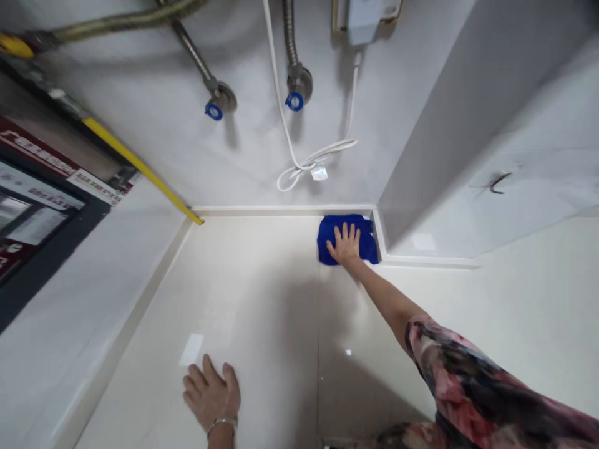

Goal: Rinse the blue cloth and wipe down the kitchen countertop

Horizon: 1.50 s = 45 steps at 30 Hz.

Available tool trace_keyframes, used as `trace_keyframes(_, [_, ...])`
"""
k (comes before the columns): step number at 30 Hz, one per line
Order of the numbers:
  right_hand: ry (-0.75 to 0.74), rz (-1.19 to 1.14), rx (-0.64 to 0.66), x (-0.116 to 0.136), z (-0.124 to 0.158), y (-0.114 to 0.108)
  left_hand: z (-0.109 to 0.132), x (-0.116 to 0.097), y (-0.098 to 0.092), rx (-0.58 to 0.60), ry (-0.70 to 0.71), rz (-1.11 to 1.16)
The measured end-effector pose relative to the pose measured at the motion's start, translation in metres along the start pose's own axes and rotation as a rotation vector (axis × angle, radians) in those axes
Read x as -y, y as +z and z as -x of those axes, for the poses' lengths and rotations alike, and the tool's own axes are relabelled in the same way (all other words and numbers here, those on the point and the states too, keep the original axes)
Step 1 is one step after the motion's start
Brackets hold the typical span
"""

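Note:
A blue cloth (327,240) lies flat on the pale tiled floor (253,274), tucked into the corner where the back wall meets the jutting wall. My right hand (345,244) rests on top of it, palm down with the fingers spread. Part of the cloth is hidden beneath that hand. Lower left, my left hand (213,393), with a bracelet at the wrist, is over the floor with its fingers apart and nothing held. Whether its palm bears on the tile is hard to tell.
Two valves with blue knobs (214,111) stick out of the back wall. A coiled white cable (299,168) hangs beneath a plug (364,22). A yellow pipe (140,165) runs down to the left corner. A hook (500,182) is on the right wall.

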State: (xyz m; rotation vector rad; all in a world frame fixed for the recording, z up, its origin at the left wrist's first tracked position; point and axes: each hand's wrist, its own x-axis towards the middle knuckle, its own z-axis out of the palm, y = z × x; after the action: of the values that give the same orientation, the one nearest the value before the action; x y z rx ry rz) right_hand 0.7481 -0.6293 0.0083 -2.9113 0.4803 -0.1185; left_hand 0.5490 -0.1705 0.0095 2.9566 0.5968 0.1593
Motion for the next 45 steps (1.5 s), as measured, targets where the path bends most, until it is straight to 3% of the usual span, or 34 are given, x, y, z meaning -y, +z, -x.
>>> trace_keyframes(6, [-0.296,-0.094,0.082,0.052,0.159,0.002,0.002,-0.010,-0.009,-0.026,-0.001,0.041])
trace_keyframes(9, [-0.384,-0.202,0.080,0.054,0.227,-0.004,0.012,-0.018,-0.015,-0.048,0.004,0.118])
trace_keyframes(11, [-0.443,-0.299,0.032,0.035,0.255,-0.011,0.029,-0.026,-0.016,-0.057,0.154,0.226])
trace_keyframes(13, [-0.491,-0.364,-0.048,0.001,0.270,-0.017,0.053,-0.040,-0.013,0.000,0.482,0.363])
trace_keyframes(16, [-0.520,-0.329,-0.097,-0.063,0.279,-0.022,0.095,-0.069,-0.002,0.217,1.033,0.474])
trace_keyframes(18, [-0.511,-0.253,-0.060,-0.098,0.281,-0.021,0.113,-0.090,0.006,0.256,1.136,0.478])
trace_keyframes(21, [-0.501,-0.141,-0.024,-0.118,0.278,-0.019,0.117,-0.115,0.014,0.226,1.029,0.514])
trace_keyframes(27, [-0.474,-0.155,-0.023,-0.098,0.256,-0.029,0.091,-0.135,0.001,0.251,0.942,0.561])
trace_keyframes(30, [-0.460,-0.240,-0.097,-0.096,0.250,-0.045,0.086,-0.134,-0.021,0.203,0.865,0.576])
trace_keyframes(34, [-0.390,-0.530,-0.236,-0.094,0.250,-0.075,0.086,-0.131,-0.067,0.104,0.811,0.682])
trace_keyframes(37, [-0.291,-0.727,-0.161,-0.077,0.247,-0.100,0.079,-0.135,-0.100,0.051,0.775,0.723])
trace_keyframes(40, [-0.265,-0.857,-0.016,-0.054,0.237,-0.124,0.060,-0.140,-0.121,0.009,0.720,0.680])
trace_keyframes(43, [-0.417,-0.936,0.124,-0.036,0.219,-0.146,0.030,-0.142,-0.135,-0.015,0.623,0.524])
trace_keyframes(45, [-0.538,-0.937,0.128,-0.027,0.200,-0.162,0.007,-0.145,-0.147,-0.054,0.575,0.426])
